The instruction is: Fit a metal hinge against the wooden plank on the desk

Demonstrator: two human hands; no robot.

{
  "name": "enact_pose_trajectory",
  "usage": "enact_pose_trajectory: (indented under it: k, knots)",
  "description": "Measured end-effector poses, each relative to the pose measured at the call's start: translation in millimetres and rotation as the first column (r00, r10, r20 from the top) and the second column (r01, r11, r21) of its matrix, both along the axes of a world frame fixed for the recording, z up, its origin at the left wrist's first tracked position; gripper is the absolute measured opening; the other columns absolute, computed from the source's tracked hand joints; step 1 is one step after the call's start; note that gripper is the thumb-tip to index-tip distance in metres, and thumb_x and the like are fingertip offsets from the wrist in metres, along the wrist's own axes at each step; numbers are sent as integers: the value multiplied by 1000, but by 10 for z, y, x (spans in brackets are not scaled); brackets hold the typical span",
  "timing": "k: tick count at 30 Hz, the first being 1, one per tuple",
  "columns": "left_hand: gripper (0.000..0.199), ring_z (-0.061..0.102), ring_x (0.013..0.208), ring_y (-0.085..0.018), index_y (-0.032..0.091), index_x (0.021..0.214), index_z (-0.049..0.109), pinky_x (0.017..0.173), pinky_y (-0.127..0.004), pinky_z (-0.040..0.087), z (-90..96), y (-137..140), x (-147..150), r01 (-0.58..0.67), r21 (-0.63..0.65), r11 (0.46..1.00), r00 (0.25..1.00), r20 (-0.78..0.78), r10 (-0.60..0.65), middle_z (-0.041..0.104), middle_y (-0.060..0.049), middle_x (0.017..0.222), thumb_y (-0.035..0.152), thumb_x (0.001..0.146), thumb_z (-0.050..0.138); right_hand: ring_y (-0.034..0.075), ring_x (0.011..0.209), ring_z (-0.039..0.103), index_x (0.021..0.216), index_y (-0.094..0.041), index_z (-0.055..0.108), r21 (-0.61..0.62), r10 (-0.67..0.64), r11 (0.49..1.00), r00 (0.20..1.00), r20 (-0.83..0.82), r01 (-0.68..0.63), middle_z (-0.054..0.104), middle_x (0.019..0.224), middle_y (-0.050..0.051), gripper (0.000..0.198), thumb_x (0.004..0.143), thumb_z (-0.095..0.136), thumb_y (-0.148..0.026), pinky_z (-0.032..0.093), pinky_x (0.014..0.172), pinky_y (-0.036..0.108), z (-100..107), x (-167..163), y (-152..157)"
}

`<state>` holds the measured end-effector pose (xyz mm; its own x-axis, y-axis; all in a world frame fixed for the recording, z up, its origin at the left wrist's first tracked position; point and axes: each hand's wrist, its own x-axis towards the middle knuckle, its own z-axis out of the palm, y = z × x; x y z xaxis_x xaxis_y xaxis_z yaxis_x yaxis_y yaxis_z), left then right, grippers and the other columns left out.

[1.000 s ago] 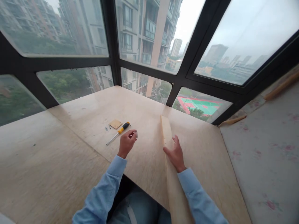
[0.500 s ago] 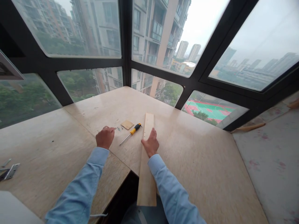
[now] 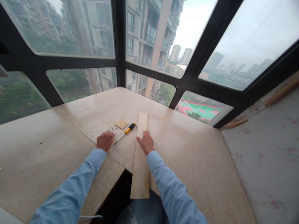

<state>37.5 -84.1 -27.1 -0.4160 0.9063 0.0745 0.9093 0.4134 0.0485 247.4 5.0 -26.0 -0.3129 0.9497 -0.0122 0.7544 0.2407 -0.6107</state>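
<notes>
My right hand (image 3: 146,142) rests across a long narrow wooden board (image 3: 140,174), thumb at its left edge and fingers at its right. Small dark holes show in the board by the thumb. My left hand (image 3: 105,141) is closed, and a small shiny metal piece (image 3: 114,133) pokes out between its fingertips; its exact kind is hard to make out. Just beyond that hand lie several small screws (image 3: 112,128). A square thin wooden plate (image 3: 121,124) sits behind them. Between the hands lies a yellow and black screwdriver (image 3: 127,131), its shaft angled toward me.
The beige counter (image 3: 187,161) carries everything and has a dark gap (image 3: 112,196) at its front edge, which the board overhangs. A white cable (image 3: 91,217) lies at lower left. Dark-framed windows (image 3: 149,73) rise behind; a flower-patterned wall (image 3: 263,161) stands to the right.
My view has turned slightly right, so everything sits further left in it. My left hand has drawn back a little from the screws with the metal piece. My right hand stays on the board.
</notes>
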Motion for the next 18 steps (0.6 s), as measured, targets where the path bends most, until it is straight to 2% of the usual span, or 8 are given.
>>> enact_pose_trajectory:
  k: [3, 5, 8, 10, 12, 13, 16, 18]
  knots:
    - [39, 64, 108, -32, 16, 102, 74, 75, -34, 51, 48, -13, 6, 24, -30, 999, 999, 40, -22, 68, -18, 113, 27, 97, 37, 29, 139, 49, 132, -11, 55, 7, 44, 999, 987, -154, -44, 51, 148, 21, 50, 85, 62, -27, 44, 111, 45, -83, 309, -96]
    - [38, 64, 109, -30, 17, 104, 74, 79, -34, 51, 89, -6, 24, 21, -56, 998, 997, 74, -17, 67, -16, 116, 26, 96, 38, 26, 131, 57, 124, -12, 62, 9, 61, 998, 962, -266, -60, 62, 137, 18, 41, 85, 61, -24, 46, 109, 41, -98, 560, -214]
    - [37, 64, 112, -30, 13, 112, 71, 90, -36, 51, 153, 50, 122, 1, -30, 1000, 992, 127, 3, 67, -18, 118, 25, 92, 43, 23, 103, 72, 102, -15, 71, -8, 49, 998, 906, -420, -57, 75, 108, 13, 27, 91, 52, -31, 57, 94, 38, -55, 985, -486]
    - [38, 63, 115, -30, 10, 115, 70, 97, -37, 48, 196, 116, 288, 4, 52, 999, 978, 206, -15, 68, -19, 118, 27, 89, 48, 20, 74, 75, 100, -16, 71, -50, 30, 997, 867, -498, -63, 76, 83, 8, 35, 93, 49, -43, 62, 71, 34, -24, 1301, -724]
    - [38, 63, 115, -29, 10, 114, 70, 102, -38, 47, 242, 175, 586, 20, 169, 985, 938, 338, -77, 70, -18, 119, 29, 87, 51, 16, 49, 66, 92, -17, 72, -100, 9, 992, 835, -550, -77, 74, 73, 6, 43, 89, 53, -57, 55, 48, 29, -48, 1648, -1006]
    - [37, 64, 114, -29, 10, 113, 70, 101, -39, 48, 263, 189, 794, 16, 229, 973, 904, 412, -112, 70, -18, 118, 30, 87, 52, 15, 43, 61, 84, -18, 71, -185, -29, 977, 803, -596, -102, 71, 65, 5, 45, 84, 61, -61, 48, 40, 26, -95, 1834, -1165]
    - [35, 67, 106, -27, 13, 110, 71, 93, -40, 54, 305, 109, 1632, 7, 400, 917, 742, 612, -273, 71, -15, 115, 31, 84, 55, 10, 35, 49, 62, -18, 60, -376, -210, 926, 812, -545, -13, 60, 47, 1, 52, 78, 66, -67, 34, 36, 21, -376, 2427, -1705]
    - [34, 68, 100, -26, 15, 107, 72, 85, -39, 57, 303, -70, 2287, 46, 457, 888, 569, 719, -399, 73, -14, 110, 33, 84, 56, 12, 42, 54, 63, -18, 61, -425, -299, 901, 832, -466, 86, 60, 49, 0, 53, 83, 61, -67, 41, 43, 22, -611, 2819, -2081]
